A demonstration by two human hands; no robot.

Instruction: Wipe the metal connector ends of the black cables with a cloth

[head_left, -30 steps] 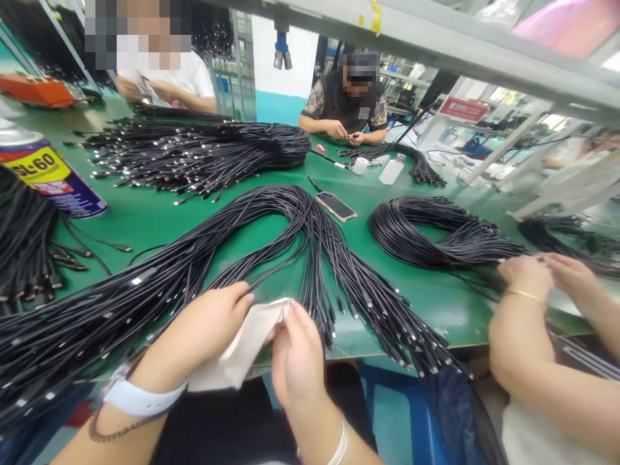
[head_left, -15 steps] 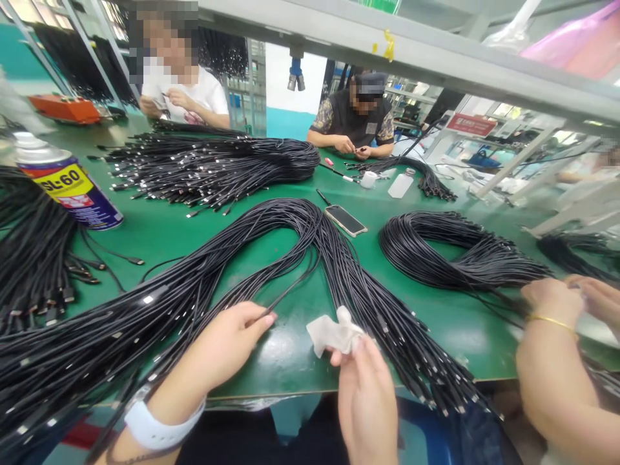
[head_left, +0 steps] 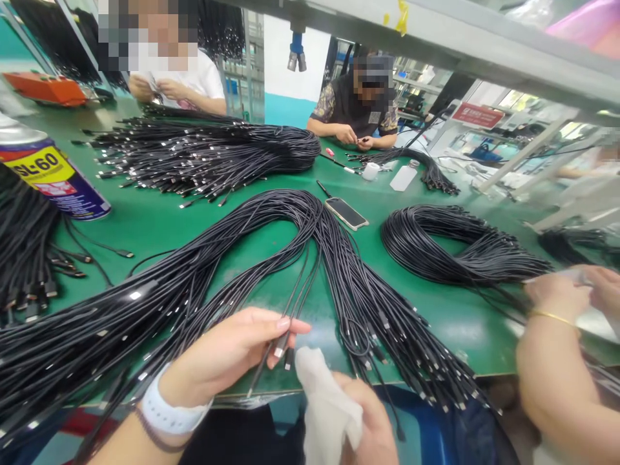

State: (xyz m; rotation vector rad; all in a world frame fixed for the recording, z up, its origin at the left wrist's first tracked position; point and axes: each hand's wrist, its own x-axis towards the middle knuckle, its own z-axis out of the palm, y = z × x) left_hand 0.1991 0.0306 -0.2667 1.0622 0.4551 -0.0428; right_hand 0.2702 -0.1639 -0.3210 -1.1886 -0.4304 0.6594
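On the green desk [head_left: 159, 219], a big bunch of black cables [head_left: 276, 205] bends like an arch. In front of it, the left hand [head_left: 237, 349] has its grip pinched on a few thin cords [head_left: 300, 297], with the thumb on top, and small plugs [head_left: 279, 344] poke out just below. Half a second ago this hand had a cord by the tip of its thumb; now the plugs show and a finger sticks out straighter. The right hand [head_left: 371, 413] has its grip closed on a soft white cloth [head_left: 322, 391], though the cloth hides some fingertips. Before, the cloth was up by the right leg of the bunch; now it hangs lower, near the front edge of the desk, just beside the plugs. A little loop of cable [head_left: 356, 339] has come onto that right leg. The phone [head_left: 346, 213] lies behind the bunch, the same as before
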